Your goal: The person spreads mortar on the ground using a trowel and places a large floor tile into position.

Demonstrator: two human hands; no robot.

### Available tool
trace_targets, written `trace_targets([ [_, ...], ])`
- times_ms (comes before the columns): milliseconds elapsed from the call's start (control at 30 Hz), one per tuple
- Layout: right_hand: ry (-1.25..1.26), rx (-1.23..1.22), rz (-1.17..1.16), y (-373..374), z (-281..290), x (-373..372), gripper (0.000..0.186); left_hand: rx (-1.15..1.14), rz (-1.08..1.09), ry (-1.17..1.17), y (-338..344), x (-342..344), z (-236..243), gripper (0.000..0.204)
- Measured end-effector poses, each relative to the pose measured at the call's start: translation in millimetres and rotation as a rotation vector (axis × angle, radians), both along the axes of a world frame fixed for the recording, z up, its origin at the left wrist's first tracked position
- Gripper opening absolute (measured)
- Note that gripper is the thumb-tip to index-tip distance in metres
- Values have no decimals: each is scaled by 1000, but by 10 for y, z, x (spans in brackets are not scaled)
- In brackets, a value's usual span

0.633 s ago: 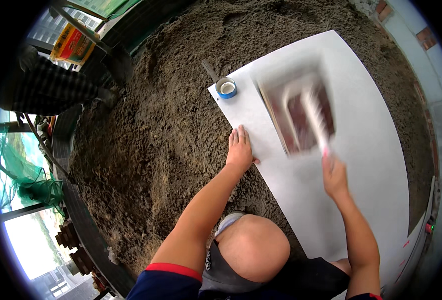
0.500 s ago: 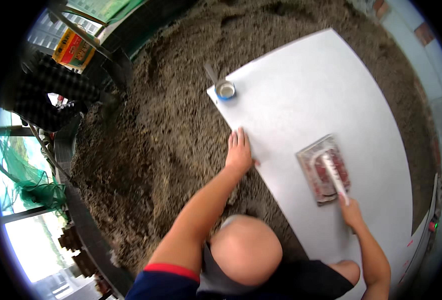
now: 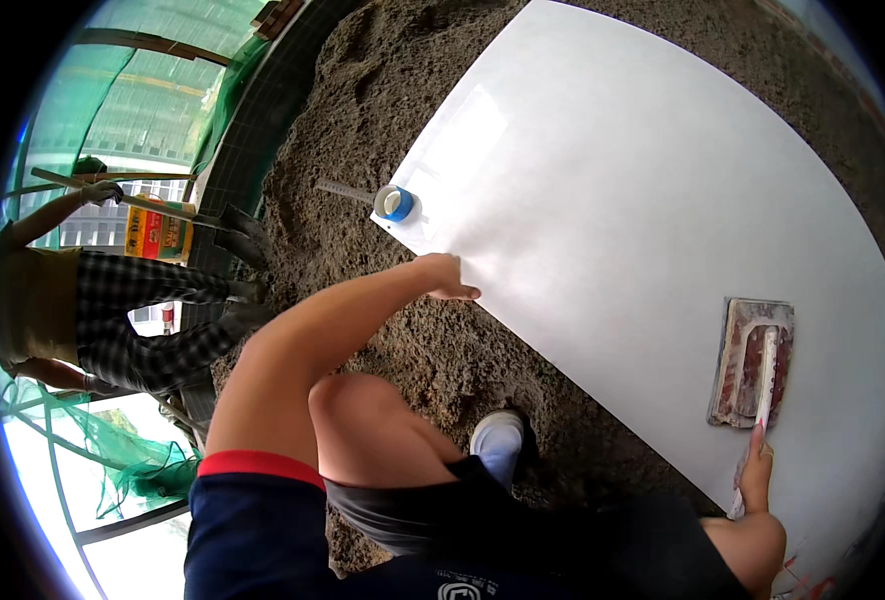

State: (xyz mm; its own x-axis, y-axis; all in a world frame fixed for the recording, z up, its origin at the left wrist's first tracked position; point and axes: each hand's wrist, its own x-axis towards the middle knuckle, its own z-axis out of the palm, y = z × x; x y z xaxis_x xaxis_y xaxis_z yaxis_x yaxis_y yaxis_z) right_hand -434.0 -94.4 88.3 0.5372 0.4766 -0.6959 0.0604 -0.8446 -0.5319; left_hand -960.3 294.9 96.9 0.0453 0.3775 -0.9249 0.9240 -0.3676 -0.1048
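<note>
Our left hand (image 3: 445,276) stays flat, fingers spread, on the big white square tile's (image 3: 652,230) edge, frame centre. Lower right, our right hand (image 3: 757,470) has dragged the reddish mortar-caked float (image 3: 750,363) back; fingertips touch its white handle, grip loosened.

Rough grey-brown sand bed (image 3: 362,120) covers the floor from twelve to six o'clock. At nine o'clock, green safety netting (image 3: 82,120) over a dark metal frame (image 3: 227,150) lets in bright daylight. A person in checked trousers (image 3: 132,310) stands beside it.
</note>
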Motion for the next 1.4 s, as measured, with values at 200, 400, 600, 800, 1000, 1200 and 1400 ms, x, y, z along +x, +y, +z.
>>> trace_targets([
  [200, 47, 27, 56, -28, -35, -134, 59, 496, 92, -103, -1043, 947, -264, 120],
  [400, -68, 62, 150, 27, -51, 361, 61, 471, 39, -268, -1257, 1735, -84, 128],
  [600, 60, 193, 472, 1522, 669, -507, 51, 397, 33, -146, -1395, 1941, 35, 129],
  [800, -14, 927, 712, 1935, 2707, -740, 50, 513, 102, -274, -1762, 2153, -415, 127],
  [1000, -148, 838, 738, 1535, 1533, -838, 42, 700, 54, -188, -1584, 1708, -548, 120],
  [1200, -93, 102, 263, 729, 571, -98, 60, 702, -65, -131, -1575, 2015, -578, 118],
  [1400, -151, 484, 334, 1404, 1961, -102, 56, 684, -72, -104, -1465, 2254, -572, 114],
])
